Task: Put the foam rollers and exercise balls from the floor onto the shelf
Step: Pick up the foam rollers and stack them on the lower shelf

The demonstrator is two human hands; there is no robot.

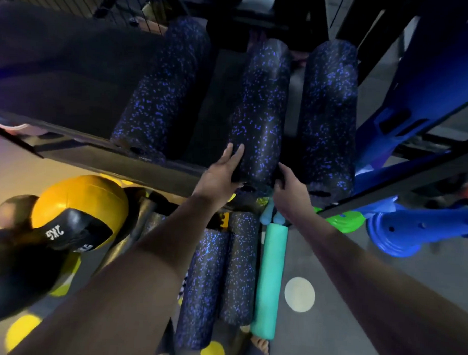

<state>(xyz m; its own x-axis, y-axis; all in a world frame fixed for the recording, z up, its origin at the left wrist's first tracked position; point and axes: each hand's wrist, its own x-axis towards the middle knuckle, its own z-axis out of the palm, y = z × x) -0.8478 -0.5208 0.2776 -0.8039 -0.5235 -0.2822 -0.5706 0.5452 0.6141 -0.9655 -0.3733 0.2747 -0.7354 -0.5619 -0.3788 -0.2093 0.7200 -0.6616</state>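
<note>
The left hand (222,174) lies flat, fingers straight, against the near end of the middle roller (259,111). The right hand (288,190) curls its fingers round the same end. This roller lies mid-frame on the shelf (122,160). Below, the floor rollers (205,282) lie right of a yellow ball (80,204).

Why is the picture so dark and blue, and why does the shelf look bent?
In the head view the light is dim and bluish, so the back of the shelf goes nearly black; the wide lens bends the shelf's front edge; the black ball at the left is smeared, while the middle roller looks fairly sharp.
</note>
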